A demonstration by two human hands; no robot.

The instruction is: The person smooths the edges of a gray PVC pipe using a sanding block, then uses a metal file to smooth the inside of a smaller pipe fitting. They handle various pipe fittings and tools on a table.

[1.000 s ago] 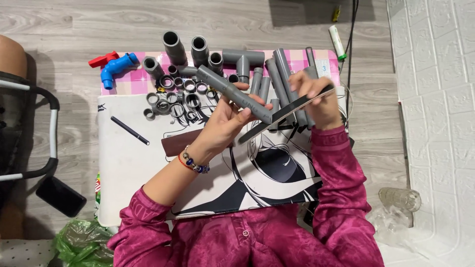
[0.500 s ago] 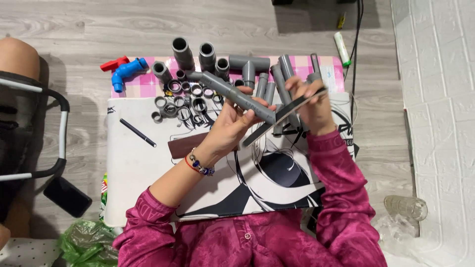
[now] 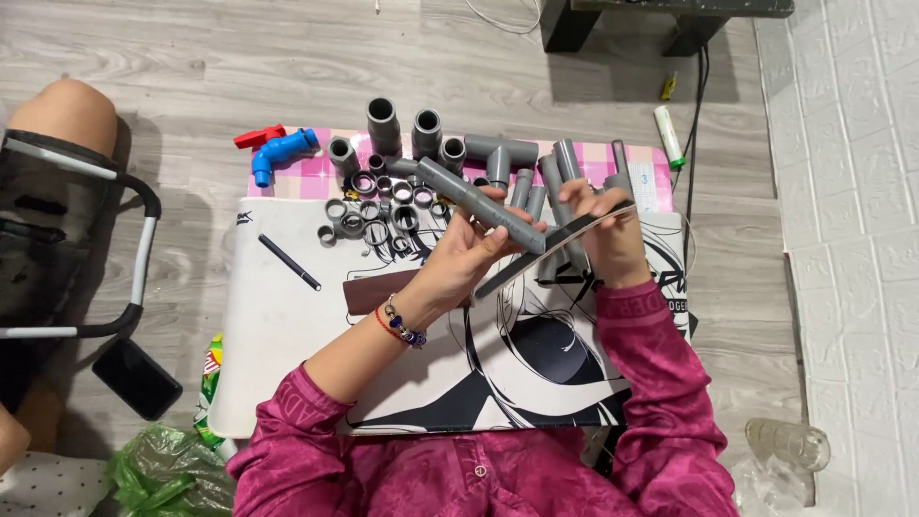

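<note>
1. Currently my left hand [image 3: 458,251] grips a grey pipe [image 3: 481,205], frame centre.
2. Right hand [image 3: 608,233] holds a thin flat blade [image 3: 550,245] against the pipe.
3. Loose grey fittings [image 3: 383,213] sit just upper left of it.

The far edge of the surface [image 3: 287,325] is crowded: upright grey pipe fittings [image 3: 383,120], a cluster of short pipe rings [image 3: 378,215] and long grey pipes [image 3: 565,168] stand close together, with a blue tap [image 3: 280,153] at the left end. Open room lies on the white left part, broken only by a black pen [image 3: 288,261] and a brown strip [image 3: 383,292]. The printed mat [image 3: 536,364] near the body is bare.
</note>
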